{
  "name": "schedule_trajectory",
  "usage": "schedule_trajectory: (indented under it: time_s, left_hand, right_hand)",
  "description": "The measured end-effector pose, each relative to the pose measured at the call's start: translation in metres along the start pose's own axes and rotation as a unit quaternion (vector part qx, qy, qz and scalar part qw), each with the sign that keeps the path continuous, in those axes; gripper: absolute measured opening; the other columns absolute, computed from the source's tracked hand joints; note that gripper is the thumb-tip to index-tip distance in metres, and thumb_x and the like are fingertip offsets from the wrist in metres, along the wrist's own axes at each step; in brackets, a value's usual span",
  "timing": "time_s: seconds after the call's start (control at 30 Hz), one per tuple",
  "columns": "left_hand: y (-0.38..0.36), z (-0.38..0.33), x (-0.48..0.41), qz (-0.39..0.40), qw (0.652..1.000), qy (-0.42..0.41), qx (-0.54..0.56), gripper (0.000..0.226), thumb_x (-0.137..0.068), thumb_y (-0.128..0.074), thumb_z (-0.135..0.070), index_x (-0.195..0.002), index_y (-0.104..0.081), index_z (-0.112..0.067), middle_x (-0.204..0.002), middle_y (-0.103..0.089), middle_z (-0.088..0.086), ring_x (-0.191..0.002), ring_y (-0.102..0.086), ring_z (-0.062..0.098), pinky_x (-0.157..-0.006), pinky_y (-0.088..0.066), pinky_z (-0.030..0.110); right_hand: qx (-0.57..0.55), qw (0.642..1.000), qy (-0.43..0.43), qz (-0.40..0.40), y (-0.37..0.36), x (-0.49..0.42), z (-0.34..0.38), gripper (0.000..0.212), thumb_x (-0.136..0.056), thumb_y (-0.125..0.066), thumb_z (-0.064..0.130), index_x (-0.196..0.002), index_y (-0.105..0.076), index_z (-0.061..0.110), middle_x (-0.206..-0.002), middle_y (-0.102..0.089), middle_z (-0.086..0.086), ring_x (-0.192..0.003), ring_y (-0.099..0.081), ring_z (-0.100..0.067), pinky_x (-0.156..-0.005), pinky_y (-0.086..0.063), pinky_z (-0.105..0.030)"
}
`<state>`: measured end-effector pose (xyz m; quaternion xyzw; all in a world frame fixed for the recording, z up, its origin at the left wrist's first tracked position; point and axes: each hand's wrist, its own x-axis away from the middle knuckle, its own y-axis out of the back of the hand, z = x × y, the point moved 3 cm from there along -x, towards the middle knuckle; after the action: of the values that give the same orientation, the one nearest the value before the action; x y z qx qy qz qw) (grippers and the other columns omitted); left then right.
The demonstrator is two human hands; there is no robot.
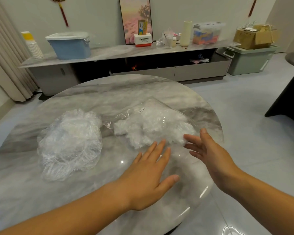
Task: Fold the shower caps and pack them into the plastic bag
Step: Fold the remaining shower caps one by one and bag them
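On my feed I see two bare hands, the left hand and the right hand, each on a bare forearm uncovered as far as the picture reaches. Fingernails look short and plain.

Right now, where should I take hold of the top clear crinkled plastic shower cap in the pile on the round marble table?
Pinch the gathered elastic rim curving along the near side of the clear shower cap pile, coming from the front with the left hand. That band looks firmer than the thin, puffed film, which would likely slip.
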<state>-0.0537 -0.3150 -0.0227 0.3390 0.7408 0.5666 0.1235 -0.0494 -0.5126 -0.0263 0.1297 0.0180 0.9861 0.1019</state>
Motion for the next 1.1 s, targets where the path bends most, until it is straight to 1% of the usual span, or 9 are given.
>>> schedule_trajectory:
  time_s: [0.07,0.17,0.3,0.43,0.63,0.8,0.87,0.97,1.1]
  left_hand:
    - [-0.003,0.001,0.003,0.002,1.0,-0.011,0.016,0.081,-0.098,-0.022,-0.068,-0.156,0.021,-0.032,-0.158,0.036,-0.021,-0.143,0.033,-0.004,-0.126,-0.001,0.039]
    - [0.0,0.003,0.01,-0.014,0.998,-0.024,0.053,0.081,-0.099,-0.025,-0.066,-0.155,0.023,-0.032,-0.157,0.035,-0.023,-0.141,0.032,-0.01,-0.126,0.002,0.032]
    - [0.01,0.002,0.016,-0.033,0.997,-0.048,0.057,0.08,-0.1,-0.027,-0.064,-0.155,0.021,-0.033,-0.157,0.034,-0.025,-0.14,0.031,-0.013,-0.122,0.008,0.02]
    - [0.017,0.001,0.026,-0.032,0.995,-0.065,0.07,0.079,-0.099,-0.026,-0.064,-0.156,0.018,-0.033,-0.157,0.032,-0.027,-0.139,0.029,-0.015,-0.118,0.01,0.013]
    - [0.014,0.003,0.036,0.0,0.992,-0.071,0.107,0.077,-0.1,-0.03,-0.062,-0.156,0.015,-0.035,-0.158,0.027,-0.03,-0.138,0.027,-0.019,-0.118,0.009,0.013]
    - [0.01,0.007,0.042,0.025,0.99,-0.074,0.116,0.078,-0.1,-0.035,-0.062,-0.158,0.011,-0.036,-0.159,0.024,-0.031,-0.138,0.024,-0.02,-0.122,0.005,0.017]
    - [0.008,0.01,0.044,0.028,0.991,-0.07,0.111,0.079,-0.099,-0.033,-0.063,-0.158,0.011,-0.036,-0.159,0.023,-0.03,-0.14,0.022,-0.019,-0.124,0.002,0.023]
    - [0.006,0.016,0.046,0.03,0.993,-0.066,0.098,0.079,-0.099,-0.032,-0.065,-0.159,0.01,-0.034,-0.16,0.023,-0.029,-0.141,0.022,-0.018,-0.126,-0.001,0.032]
    - [0.002,0.02,0.046,0.029,0.993,-0.073,0.086,0.081,-0.098,-0.033,-0.066,-0.159,0.01,-0.034,-0.16,0.024,-0.029,-0.143,0.022,-0.014,-0.127,-0.002,0.037]
  right_hand:
    - [-0.031,0.999,-0.008,0.016,-0.006,-0.001,0.003,0.057,-0.097,-0.033,0.064,-0.116,-0.071,0.026,-0.119,-0.073,0.007,-0.115,-0.067,-0.011,-0.115,-0.041,-0.041]
    - [-0.071,0.996,-0.023,0.049,-0.018,0.0,0.008,0.058,-0.097,-0.032,0.066,-0.123,-0.065,0.025,-0.126,-0.069,0.01,-0.116,-0.066,-0.01,-0.115,-0.042,-0.04]
    - [-0.106,0.991,-0.014,0.084,-0.032,0.006,0.018,0.075,-0.083,-0.039,0.073,-0.134,-0.059,0.022,-0.13,-0.067,0.009,-0.121,-0.063,-0.01,-0.113,-0.043,-0.042]
    - [-0.152,0.984,0.005,0.096,-0.045,0.007,0.031,0.087,-0.082,-0.041,0.074,-0.145,-0.052,0.014,-0.141,-0.06,0.004,-0.126,-0.06,-0.014,-0.111,-0.045,-0.045]
    - [-0.238,0.966,-0.025,0.097,-0.058,-0.005,0.042,0.097,-0.084,-0.04,0.079,-0.151,-0.043,0.01,-0.15,-0.051,0.002,-0.132,-0.053,-0.02,-0.109,-0.043,-0.047]
    - [-0.298,0.949,-0.076,0.072,-0.061,-0.019,0.039,0.093,-0.086,-0.038,0.082,-0.142,-0.053,0.009,-0.142,-0.057,-0.003,-0.126,-0.056,-0.023,-0.092,-0.045,-0.037]
    - [-0.322,0.94,-0.094,0.056,-0.06,-0.023,0.038,0.087,-0.088,-0.039,0.08,-0.133,-0.059,0.008,-0.133,-0.063,-0.006,-0.118,-0.061,-0.024,-0.087,-0.046,-0.035]
    - [-0.394,0.912,-0.114,0.018,-0.057,-0.023,0.038,0.078,-0.091,-0.049,0.07,-0.127,-0.056,0.002,-0.115,-0.066,-0.015,-0.091,-0.067,-0.022,-0.077,-0.047,-0.03]
    - [-0.441,0.888,-0.131,-0.014,-0.052,-0.022,0.031,0.073,-0.09,-0.062,0.061,-0.124,-0.055,-0.003,-0.125,-0.056,-0.028,-0.115,-0.066,-0.035,-0.097,-0.054,-0.036]
